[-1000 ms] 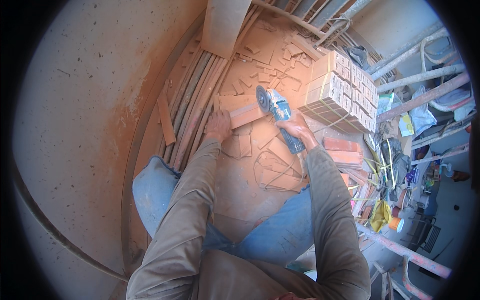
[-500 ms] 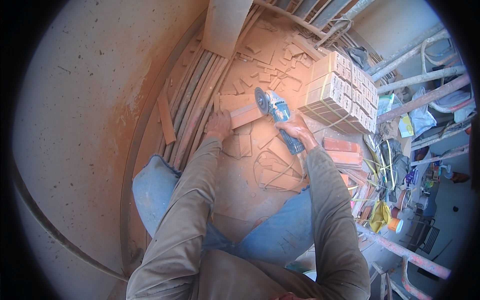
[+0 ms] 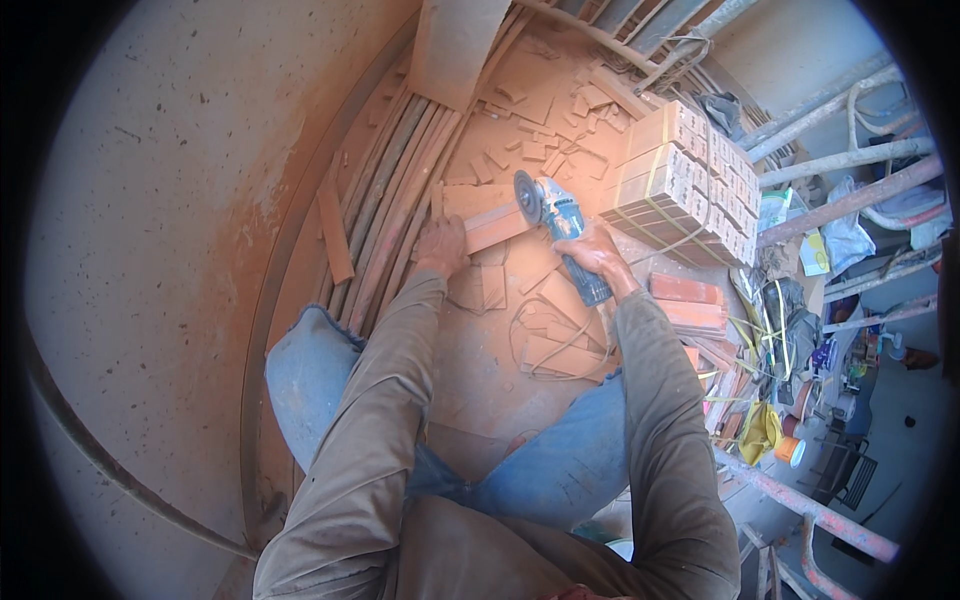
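Note:
My right hand [image 3: 597, 252] is wrapped round the body of a blue-green angle grinder [image 3: 567, 222]. Its round disc [image 3: 528, 198] stands at the right end of a narrow terracotta tile [image 3: 495, 228]; whether it touches the tile I cannot tell. At the tile's left end, my left hand [image 3: 441, 245] grips it close to the floor, its fingertips partly hidden. Just below the tile lie cut tile pieces [image 3: 493, 287] and, farther right, several larger offcuts [image 3: 565, 355] with a cord looped among them.
Strapped stacks of terracotta tiles [image 3: 655, 190] stand to the right. Long poles [image 3: 395, 200] lie along the wall [image 3: 170, 250] at left. Broken tile bits [image 3: 540, 150] and orange dust cover the floor ahead. Metal scaffold pipes [image 3: 850, 160] and cluttered bags [image 3: 795, 320] fill the right side.

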Demonstrator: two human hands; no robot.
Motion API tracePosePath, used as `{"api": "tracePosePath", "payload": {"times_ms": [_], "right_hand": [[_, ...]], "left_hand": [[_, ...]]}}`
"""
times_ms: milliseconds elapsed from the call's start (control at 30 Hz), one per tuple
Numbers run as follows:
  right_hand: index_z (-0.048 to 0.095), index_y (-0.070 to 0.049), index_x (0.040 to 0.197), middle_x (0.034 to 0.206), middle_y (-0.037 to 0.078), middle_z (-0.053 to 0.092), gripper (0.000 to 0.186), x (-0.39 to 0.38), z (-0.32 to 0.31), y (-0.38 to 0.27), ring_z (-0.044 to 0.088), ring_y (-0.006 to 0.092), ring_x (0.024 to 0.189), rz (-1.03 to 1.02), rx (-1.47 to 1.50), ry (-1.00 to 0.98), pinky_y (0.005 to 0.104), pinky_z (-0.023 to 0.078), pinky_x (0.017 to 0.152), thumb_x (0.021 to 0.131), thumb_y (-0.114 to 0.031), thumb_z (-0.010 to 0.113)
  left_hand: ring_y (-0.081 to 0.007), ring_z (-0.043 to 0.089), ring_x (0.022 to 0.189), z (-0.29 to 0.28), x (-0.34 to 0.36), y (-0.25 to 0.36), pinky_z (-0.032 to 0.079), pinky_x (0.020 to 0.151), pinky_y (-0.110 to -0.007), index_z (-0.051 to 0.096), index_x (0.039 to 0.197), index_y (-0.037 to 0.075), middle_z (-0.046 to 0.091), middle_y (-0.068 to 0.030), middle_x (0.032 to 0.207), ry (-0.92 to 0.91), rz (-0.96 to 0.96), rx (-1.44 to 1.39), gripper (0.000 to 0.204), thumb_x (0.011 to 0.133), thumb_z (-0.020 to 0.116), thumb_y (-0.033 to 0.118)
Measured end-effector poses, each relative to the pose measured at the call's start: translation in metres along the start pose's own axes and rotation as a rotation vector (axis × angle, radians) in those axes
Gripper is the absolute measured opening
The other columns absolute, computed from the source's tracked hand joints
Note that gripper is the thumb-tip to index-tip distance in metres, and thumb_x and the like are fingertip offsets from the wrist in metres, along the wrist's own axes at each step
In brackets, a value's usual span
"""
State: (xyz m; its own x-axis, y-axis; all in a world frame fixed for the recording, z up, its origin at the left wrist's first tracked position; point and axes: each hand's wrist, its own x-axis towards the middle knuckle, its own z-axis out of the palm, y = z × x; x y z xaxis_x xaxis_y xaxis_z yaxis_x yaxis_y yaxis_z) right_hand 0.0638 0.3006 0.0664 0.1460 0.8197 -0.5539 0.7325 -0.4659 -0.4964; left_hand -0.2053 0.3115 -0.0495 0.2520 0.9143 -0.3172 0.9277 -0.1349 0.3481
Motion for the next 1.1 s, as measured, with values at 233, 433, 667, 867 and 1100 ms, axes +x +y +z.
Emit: {"api": "tracePosePath", "payload": {"times_ms": [233, 433, 667, 867, 1100], "right_hand": [[0.07, 0.0, 0.104, 0.088, 0.015, 0.072, 0.046, 0.006, 0.001, 0.007, 0.07, 0.026, 0.081, -0.034, 0.006, 0.009, 0.0384, 0.054, 0.078, 0.071, -0.029, 0.081], [0.07, 0.002, 0.102, 0.088, 0.016, 0.072, 0.045, 0.005, 0.003, 0.003, 0.07, 0.0265, 0.081, -0.06, 0.009, 0.016, 0.0387, 0.054, 0.078, 0.07, -0.028, 0.081], [0.071, 0.003, 0.101, 0.089, 0.016, 0.072, 0.045, 0.014, 0.005, 0.005, 0.07, 0.0272, 0.082, -0.065, -0.035, 0.062, 0.0391, 0.053, 0.078, 0.07, -0.029, 0.081], [0.071, 0.003, 0.1, 0.088, 0.016, 0.073, 0.046, 0.014, 0.004, -0.001, 0.07, 0.0262, 0.083, -0.042, 0.001, 0.056, 0.0388, 0.053, 0.078, 0.069, -0.03, 0.082], [0.071, 0.002, 0.096, 0.087, 0.014, 0.073, 0.044, 0.009, -0.003, 0.001, 0.07, 0.024, 0.08, -0.063, 0.066, 0.058, 0.0373, 0.053, 0.075, 0.068, -0.03, 0.083]], "left_hand": [[-0.0412, 0.061, 0.118, 0.002, 0.001, 0.001, 0.05, 0.099, -0.046, 0.055, 0.121, -0.002, 0.061, -0.0257, 0.124, -0.004, 0.013, 0.038, 0.064, 0.072, 0.086, 0.026], [-0.0392, 0.061, 0.117, 0.001, -0.001, 0.003, 0.048, 0.099, -0.045, 0.055, 0.119, -0.001, 0.062, -0.0237, 0.123, -0.01, 0.0, 0.085, 0.063, 0.072, 0.086, 0.027], [-0.0378, 0.063, 0.114, 0.005, -0.003, 0.007, 0.047, 0.097, -0.045, 0.056, 0.118, 0.0, 0.064, -0.0224, 0.119, 0.007, 0.004, 0.129, 0.059, 0.074, 0.086, 0.027], [-0.0378, 0.064, 0.11, 0.007, -0.004, 0.004, 0.048, 0.094, -0.044, 0.055, 0.115, 0.0, 0.064, -0.022, 0.116, 0.059, 0.051, 0.122, 0.061, 0.071, 0.088, 0.027], [-0.0354, 0.063, 0.106, 0.013, 0.004, -0.003, 0.048, 0.091, -0.042, 0.056, 0.11, 0.002, 0.063, -0.0192, 0.109, 0.199, 0.135, 0.144, 0.057, 0.069, 0.088, 0.025]]}}
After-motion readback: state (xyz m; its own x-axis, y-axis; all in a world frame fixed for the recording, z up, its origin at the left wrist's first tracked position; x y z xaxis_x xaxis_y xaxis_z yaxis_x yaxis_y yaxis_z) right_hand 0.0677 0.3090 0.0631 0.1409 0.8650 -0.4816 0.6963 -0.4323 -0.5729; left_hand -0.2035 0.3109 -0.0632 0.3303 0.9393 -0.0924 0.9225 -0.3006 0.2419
